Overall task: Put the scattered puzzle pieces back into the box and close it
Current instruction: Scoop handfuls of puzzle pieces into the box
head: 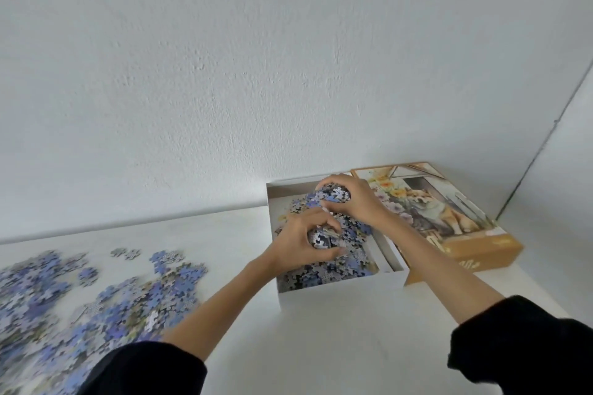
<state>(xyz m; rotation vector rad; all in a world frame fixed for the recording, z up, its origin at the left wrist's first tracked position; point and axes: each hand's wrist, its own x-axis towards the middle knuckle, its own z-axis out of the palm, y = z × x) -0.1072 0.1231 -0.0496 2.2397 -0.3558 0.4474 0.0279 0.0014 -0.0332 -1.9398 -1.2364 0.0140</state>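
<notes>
Now | left hand [300,245], right hand [356,202]: fingers clutch puzzle pieces [335,194] over box [337,293] | lid [449,218] flanks right edge

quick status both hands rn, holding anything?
Left hand: fingers curled round a clump of puzzle pieces over the box.
Right hand: fingers curled round another clump, also over the box.

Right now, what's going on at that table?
A person is refilling a jigsaw box. Both hands are over the open white box: the left hand and the right hand each grip a clump of puzzle pieces above the heap inside. Many loose pieces lie scattered on the white table to the left. The lid, printed with a dog, sits off the box, just to its right.
</notes>
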